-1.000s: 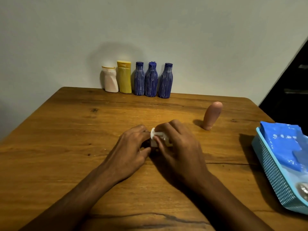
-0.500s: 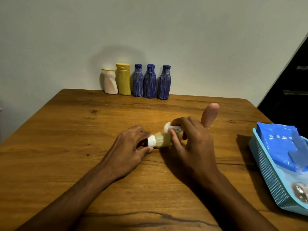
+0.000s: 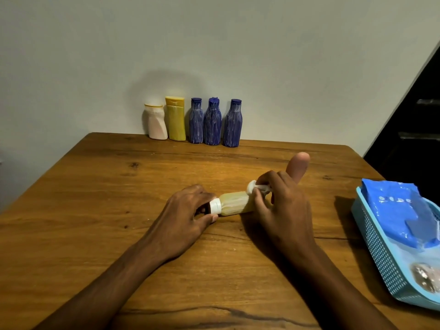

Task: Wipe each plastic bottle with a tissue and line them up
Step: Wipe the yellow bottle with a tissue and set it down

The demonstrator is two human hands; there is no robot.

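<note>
Five bottles lined up, two left

The left hand [image 3: 188, 211] gripped the yellowish bottle [image 3: 234, 203]; right-hand fingers [image 3: 266, 181] pinched a tissue [image 3: 256, 186]; the pink bottle [image 3: 298, 166] waited.

- The right hand [image 3: 283, 206] covers the far-right end of the pale yellow bottle [image 3: 235, 202] and most of the tissue [image 3: 256, 186].
- The peach bottle [image 3: 298, 166] is hidden at its base behind that hand.
- The blue basket [image 3: 381, 253] is cut off by the right edge; the shiny item [image 3: 425, 275] inside is too blurred to identify.
</note>
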